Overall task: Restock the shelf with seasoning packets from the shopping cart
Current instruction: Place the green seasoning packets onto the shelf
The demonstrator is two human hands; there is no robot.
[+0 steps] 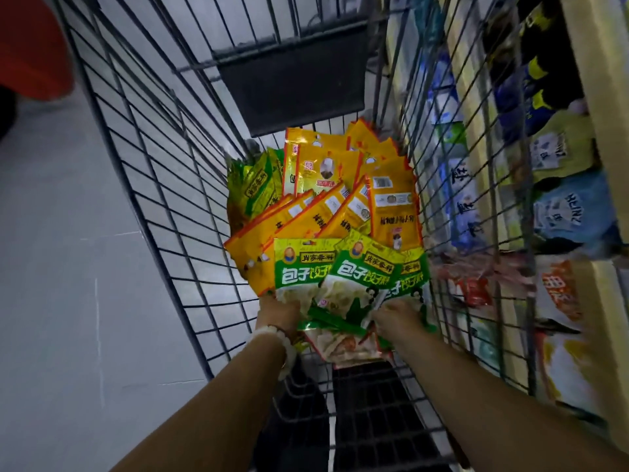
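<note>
Both my arms reach down into the wire shopping cart (163,185). My left hand (277,313), with a white bead bracelet on the wrist, grips the lower edge of a fan of green seasoning packets (306,267). My right hand (396,316) grips the same bunch from the right side, near a packet (366,267) tilted on top. Beyond the green ones lie several orange-yellow packets (393,206) spread across the cart floor, with a few yellow-green ones (255,189) at the left.
A store shelf (602,107) full of bagged goods runs along the right, just outside the cart's wire wall. Pale floor tiles (68,267) lie to the left. A dark plastic flap (292,83) hangs at the cart's far end. Something red (30,46) sits top left.
</note>
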